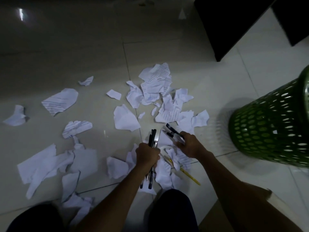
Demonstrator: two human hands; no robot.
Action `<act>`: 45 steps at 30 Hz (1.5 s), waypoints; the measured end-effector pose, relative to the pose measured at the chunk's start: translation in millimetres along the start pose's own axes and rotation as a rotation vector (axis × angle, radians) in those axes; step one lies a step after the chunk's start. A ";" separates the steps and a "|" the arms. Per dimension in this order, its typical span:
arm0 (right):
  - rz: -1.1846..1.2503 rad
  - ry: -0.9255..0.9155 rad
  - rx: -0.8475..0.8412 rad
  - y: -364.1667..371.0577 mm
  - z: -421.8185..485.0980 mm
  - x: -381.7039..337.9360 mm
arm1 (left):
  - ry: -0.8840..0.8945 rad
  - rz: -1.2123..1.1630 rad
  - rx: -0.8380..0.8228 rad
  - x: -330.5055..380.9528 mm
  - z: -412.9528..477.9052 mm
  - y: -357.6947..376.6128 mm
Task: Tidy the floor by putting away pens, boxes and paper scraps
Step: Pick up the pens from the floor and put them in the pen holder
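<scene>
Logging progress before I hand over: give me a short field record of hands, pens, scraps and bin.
left hand: shut on a bundle of black pens
right hand: shut on more dark pens
yellow pen: on the floor among scraps
paper scraps: many, scattered over the tiled floor
green basket: at right, apart from the scraps

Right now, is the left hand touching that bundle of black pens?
Touching. The head view shows the left hand closed around the black pens, which stick out above and below the fist.

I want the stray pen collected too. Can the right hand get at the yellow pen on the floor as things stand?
Probably not yet: the right hand is full of black pens. The yellow pen lies close below it, partly under paper scraps.
</scene>
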State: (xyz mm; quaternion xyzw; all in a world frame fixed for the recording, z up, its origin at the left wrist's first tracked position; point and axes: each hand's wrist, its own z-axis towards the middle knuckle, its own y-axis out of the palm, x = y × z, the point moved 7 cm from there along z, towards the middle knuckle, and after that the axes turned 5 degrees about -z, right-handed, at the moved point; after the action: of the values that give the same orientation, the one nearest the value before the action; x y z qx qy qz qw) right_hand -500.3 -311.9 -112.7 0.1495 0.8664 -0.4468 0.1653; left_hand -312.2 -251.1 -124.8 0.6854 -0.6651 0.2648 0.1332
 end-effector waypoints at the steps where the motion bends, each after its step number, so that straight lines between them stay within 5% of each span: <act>1: -0.025 0.002 0.001 2.3 -3.4 4.7 | 0.001 0.035 0.024 -3.2 2.7 3.9; 6: -0.120 0.025 -0.052 13.1 -4.3 16.8 | 0.067 0.349 0.160 -2.0 13.7 2.7; 12: -0.140 0.019 -0.026 15.2 10.7 3.5 | 0.099 0.395 0.176 3.8 18.5 5.7; 26: -0.066 -0.004 -0.059 1.7 -10.5 -1.6 | 0.085 0.115 0.162 5.2 17.1 -43.0; 33: -0.092 0.187 -0.177 37.8 -64.5 43.1 | 0.162 0.031 0.167 9.6 12.3 -57.5; 40: -0.187 0.315 -0.142 44.9 -92.8 70.9 | 0.456 -0.218 0.289 45.4 -0.1 -79.9; 45: -0.230 0.262 -0.187 49.2 -80.8 57.6 | 0.403 -0.250 0.219 47.8 5.0 -92.1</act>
State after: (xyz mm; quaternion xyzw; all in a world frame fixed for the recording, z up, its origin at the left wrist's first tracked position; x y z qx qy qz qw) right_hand -544.5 -211.6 -128.5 0.0902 0.9296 -0.3572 0.0122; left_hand -222.0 -286.7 -87.4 0.7061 -0.5025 0.4479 0.2197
